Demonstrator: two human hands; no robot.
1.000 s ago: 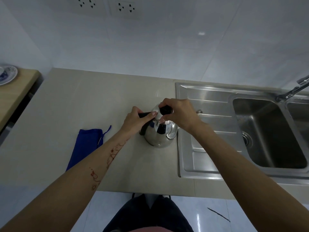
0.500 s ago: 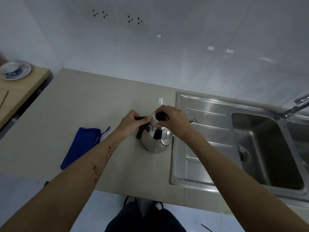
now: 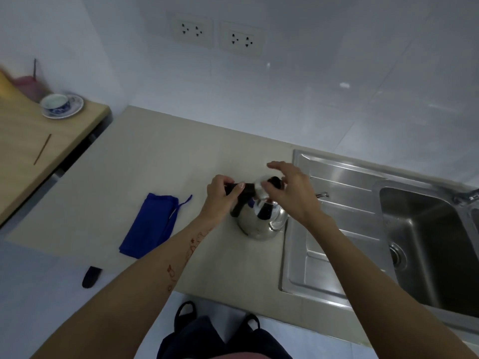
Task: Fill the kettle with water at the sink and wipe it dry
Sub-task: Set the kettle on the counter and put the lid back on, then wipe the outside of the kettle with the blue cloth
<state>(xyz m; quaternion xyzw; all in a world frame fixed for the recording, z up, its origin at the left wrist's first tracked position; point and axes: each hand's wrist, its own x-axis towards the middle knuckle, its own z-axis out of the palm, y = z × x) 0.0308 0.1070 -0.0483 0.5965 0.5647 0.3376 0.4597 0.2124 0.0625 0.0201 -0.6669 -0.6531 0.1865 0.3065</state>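
A shiny steel kettle point(image 3: 255, 225) with a black handle stands on the beige counter point(image 3: 145, 161), right beside the sink's drainboard point(image 3: 334, 229). My left hand point(image 3: 220, 195) is closed around the black handle at the kettle's left. Over the kettle's top my right hand point(image 3: 295, 193) pinches the black lid knob point(image 3: 275, 181) with thumb and fingers, its index finger lifted. The lid looks slightly tilted. A folded blue cloth point(image 3: 150, 224) lies on the counter to the left of the kettle.
The steel sink basin point(image 3: 427, 242) lies to the right, with the faucet point(image 3: 466, 196) at the frame's right edge. A wooden table point(image 3: 31, 141) at the left carries a cup on a saucer point(image 3: 61, 104). Two wall sockets point(image 3: 217, 35) sit above the counter.
The view has tilted up and shifted, so the kettle appears lower. My right hand's fingers have loosened and spread at the lid knob. My left hand keeps its hold on the handle.
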